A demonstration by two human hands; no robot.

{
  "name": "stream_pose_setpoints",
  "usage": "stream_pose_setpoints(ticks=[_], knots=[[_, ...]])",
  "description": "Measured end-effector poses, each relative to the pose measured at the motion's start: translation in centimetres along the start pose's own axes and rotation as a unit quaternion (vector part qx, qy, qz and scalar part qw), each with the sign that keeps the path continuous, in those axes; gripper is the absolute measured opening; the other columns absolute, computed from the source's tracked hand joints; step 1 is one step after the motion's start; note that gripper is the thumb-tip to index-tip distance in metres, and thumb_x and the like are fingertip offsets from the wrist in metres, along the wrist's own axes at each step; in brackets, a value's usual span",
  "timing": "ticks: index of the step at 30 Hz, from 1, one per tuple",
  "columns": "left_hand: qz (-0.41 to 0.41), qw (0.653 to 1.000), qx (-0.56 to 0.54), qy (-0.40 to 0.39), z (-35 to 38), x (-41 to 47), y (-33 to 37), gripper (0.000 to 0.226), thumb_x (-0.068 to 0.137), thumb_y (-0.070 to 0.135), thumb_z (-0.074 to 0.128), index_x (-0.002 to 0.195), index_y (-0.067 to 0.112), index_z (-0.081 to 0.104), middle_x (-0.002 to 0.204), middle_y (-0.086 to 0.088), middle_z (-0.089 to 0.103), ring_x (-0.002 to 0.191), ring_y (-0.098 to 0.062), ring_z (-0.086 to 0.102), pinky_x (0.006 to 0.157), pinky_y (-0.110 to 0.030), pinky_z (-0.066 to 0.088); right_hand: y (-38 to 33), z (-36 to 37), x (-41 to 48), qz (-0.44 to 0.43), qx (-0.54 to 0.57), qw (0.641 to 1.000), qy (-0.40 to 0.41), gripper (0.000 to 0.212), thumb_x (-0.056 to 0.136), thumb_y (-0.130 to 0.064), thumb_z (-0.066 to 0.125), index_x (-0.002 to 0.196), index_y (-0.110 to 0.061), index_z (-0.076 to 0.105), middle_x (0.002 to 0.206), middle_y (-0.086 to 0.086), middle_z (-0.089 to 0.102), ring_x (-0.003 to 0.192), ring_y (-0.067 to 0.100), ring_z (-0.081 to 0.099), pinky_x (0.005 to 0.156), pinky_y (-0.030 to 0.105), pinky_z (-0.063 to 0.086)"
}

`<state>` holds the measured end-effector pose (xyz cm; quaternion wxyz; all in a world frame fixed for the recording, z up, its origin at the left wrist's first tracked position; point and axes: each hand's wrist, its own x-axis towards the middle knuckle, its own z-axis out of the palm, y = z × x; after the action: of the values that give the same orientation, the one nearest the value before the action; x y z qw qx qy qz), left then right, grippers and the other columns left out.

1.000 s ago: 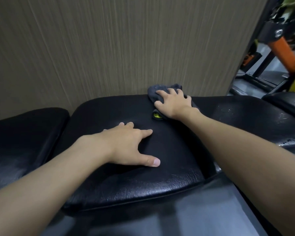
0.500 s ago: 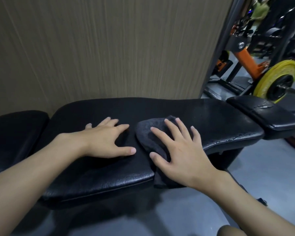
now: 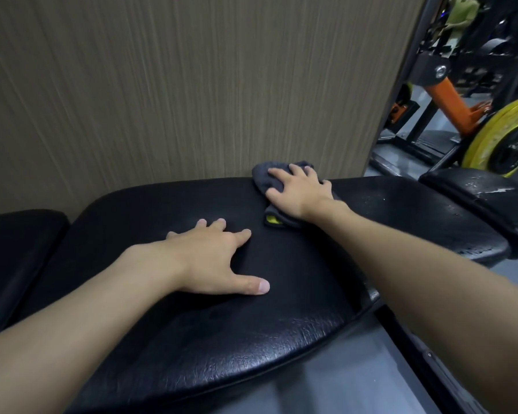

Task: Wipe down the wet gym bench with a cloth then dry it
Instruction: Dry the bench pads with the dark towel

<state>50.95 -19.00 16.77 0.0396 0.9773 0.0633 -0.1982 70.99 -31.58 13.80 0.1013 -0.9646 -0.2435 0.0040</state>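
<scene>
A black padded gym bench stretches across the view in front of a wood-grain wall. A dark grey cloth with a small yellow tag lies at the bench's far edge, against the wall. My right hand presses flat on the cloth with fingers spread, covering most of it. My left hand rests flat on the bare pad in the middle, fingers apart, holding nothing. Water droplets show on the pad to the right of the cloth.
A second black pad with wet streaks sits at the right. Another dark pad lies at the left. Behind the wall's right edge stand an orange machine arm and a yellow weight plate. Grey floor lies below.
My right hand has pushed the cloth from the bench's near edge back to the far edge by the wall. My left hand stays planted on the pad.
</scene>
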Motion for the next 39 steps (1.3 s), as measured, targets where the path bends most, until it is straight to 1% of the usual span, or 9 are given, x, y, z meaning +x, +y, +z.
stream_pose_setpoints(ticks=[3,6,11,15,21,24,28,32,39], knots=[[-0.001,1.000,-0.012,-0.001,0.0,0.5,-0.2,0.115,0.060,0.092,0.049,0.153,0.044,0.002,0.165,-0.006,-0.003,0.150,-0.036,-0.001,0.115,-0.060,0.020,0.0,0.1,1.6,0.014,0.004,1.000,-0.002,0.061,0.088,-0.058,0.031,0.147,-0.047,0.028,0.158,0.001,0.029,0.146,0.033,0.016,0.108,0.065,0.020],[-0.004,1.000,-0.015,0.001,0.1,0.6,-0.3,0.115,0.059,0.093,0.049,0.153,0.045,0.002,0.165,-0.006,-0.002,0.150,-0.036,0.000,0.115,-0.060,0.020,0.3,0.4,0.3,-0.008,0.000,1.000,0.005,0.060,0.088,-0.056,0.030,0.147,-0.048,0.027,0.161,0.001,0.024,0.148,0.031,0.013,0.111,0.063,0.017],[-0.006,1.000,-0.019,0.007,0.2,0.5,-0.3,0.116,0.057,0.094,0.048,0.152,0.048,0.003,0.165,-0.004,-0.003,0.151,-0.034,-0.001,0.114,-0.062,0.020,1.3,0.3,-7.8,-0.049,0.004,0.998,0.029,0.062,0.086,-0.056,0.031,0.148,-0.049,0.027,0.164,-0.001,0.020,0.151,0.029,0.009,0.116,0.061,0.015],[-0.005,1.000,-0.024,0.004,0.1,0.2,-0.2,0.118,0.056,0.095,0.048,0.152,0.046,0.002,0.165,-0.005,-0.003,0.150,-0.035,-0.003,0.114,-0.063,0.019,1.9,0.1,-15.9,-0.062,-0.009,0.996,0.060,0.074,0.075,-0.060,0.019,0.147,-0.050,0.031,0.162,-0.005,0.026,0.151,0.023,0.014,0.117,0.055,0.019],[0.035,0.999,-0.007,0.033,-0.8,0.2,0.2,0.113,0.063,0.091,0.051,0.154,0.037,0.009,0.162,-0.003,0.011,0.151,-0.025,0.005,0.112,-0.062,0.021,2.8,-1.1,-22.2,-0.061,-0.055,0.996,0.039,0.073,0.080,-0.072,0.019,0.151,-0.053,0.012,0.166,-0.008,0.003,0.152,0.020,-0.006,0.119,0.054,0.007],[0.083,0.995,-0.011,0.052,-1.3,1.2,0.8,0.110,0.067,0.087,0.050,0.154,0.031,0.013,0.162,0.002,0.016,0.149,-0.021,0.011,0.112,-0.062,0.022,2.2,-0.7,-20.5,-0.030,-0.038,0.998,0.046,0.071,0.078,-0.067,0.017,0.148,-0.056,0.020,0.165,-0.009,0.011,0.152,0.020,0.004,0.118,0.053,0.015],[0.091,0.995,0.042,0.026,-1.5,2.4,1.8,0.111,0.064,0.092,0.046,0.152,0.029,0.021,0.157,-0.007,0.023,0.145,-0.032,0.020,0.106,-0.063,0.029,2.6,-0.6,-14.8,0.014,-0.043,0.998,0.034,0.066,0.082,-0.064,0.024,0.147,-0.057,0.021,0.165,-0.009,0.013,0.151,0.020,0.006,0.117,0.054,0.016],[0.097,0.993,0.065,0.005,-1.6,3.7,2.0,0.116,0.062,0.093,0.046,0.154,0.031,0.011,0.163,-0.013,0.007,0.148,-0.041,0.008,0.107,-0.068,0.026,3.4,-0.8,-7.4,0.050,-0.037,0.997,0.033,0.056,0.093,-0.054,0.040,0.147,-0.054,0.025,0.164,-0.005,0.015,0.151,0.024,0.007,0.116,0.057,0.016],[0.099,0.994,0.052,-0.005,-1.4,4.8,1.7,0.118,0.060,0.093,0.050,0.153,0.041,0.000,0.164,-0.011,-0.003,0.149,-0.040,-0.001,0.110,-0.068,0.021,4.2,-0.9,0.0,0.077,-0.024,0.996,0.030,0.057,0.089,-0.053,0.033,0.146,-0.050,0.029,0.158,-0.004,0.028,0.146,0.028,0.017,0.108,0.062,0.022]])
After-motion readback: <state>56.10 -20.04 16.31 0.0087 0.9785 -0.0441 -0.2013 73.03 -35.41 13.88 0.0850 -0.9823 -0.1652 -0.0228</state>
